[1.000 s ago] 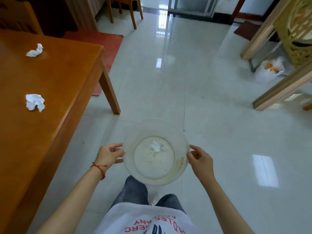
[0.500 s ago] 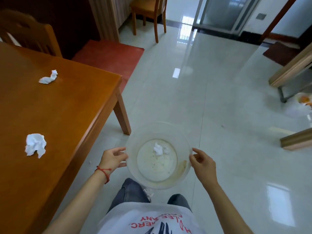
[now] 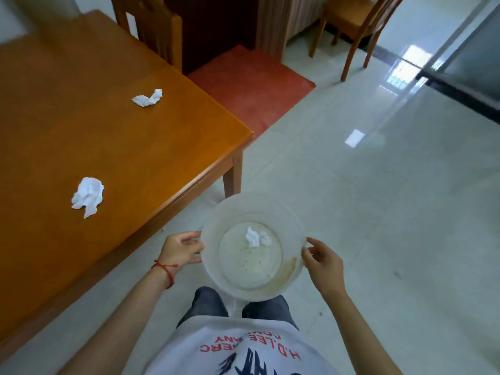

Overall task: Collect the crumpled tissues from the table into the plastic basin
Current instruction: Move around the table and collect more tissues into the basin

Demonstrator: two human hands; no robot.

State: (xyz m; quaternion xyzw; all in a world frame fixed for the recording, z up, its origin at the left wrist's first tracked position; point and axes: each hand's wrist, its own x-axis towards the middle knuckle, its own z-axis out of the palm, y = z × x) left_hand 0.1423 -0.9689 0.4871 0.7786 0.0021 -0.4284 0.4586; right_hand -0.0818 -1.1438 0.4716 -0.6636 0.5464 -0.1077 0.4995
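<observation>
I hold a round translucent plastic basin (image 3: 232,212) in front of my waist, above the floor. My left hand (image 3: 182,251) grips its left rim and my right hand (image 3: 322,262) grips its right rim. One small crumpled tissue (image 3: 257,237) lies inside on the basin's bottom. On the orange wooden table (image 3: 130,147) to my left lie two more crumpled tissues: a near one (image 3: 88,196) by the table's front part and a far one (image 3: 148,98) further back. The basin is just right of the table's corner, not over it.
A wooden chair (image 3: 154,28) stands at the table's far side, with a red mat (image 3: 249,85) on the floor beyond the corner. Another wooden chair (image 3: 351,20) stands further back. Glossy pale tile floor (image 3: 392,198) spreads to my right.
The view has swung left and the table now fills more of the frame, with both tissues closer to centre. Both hands keep the same hold on the basin.
</observation>
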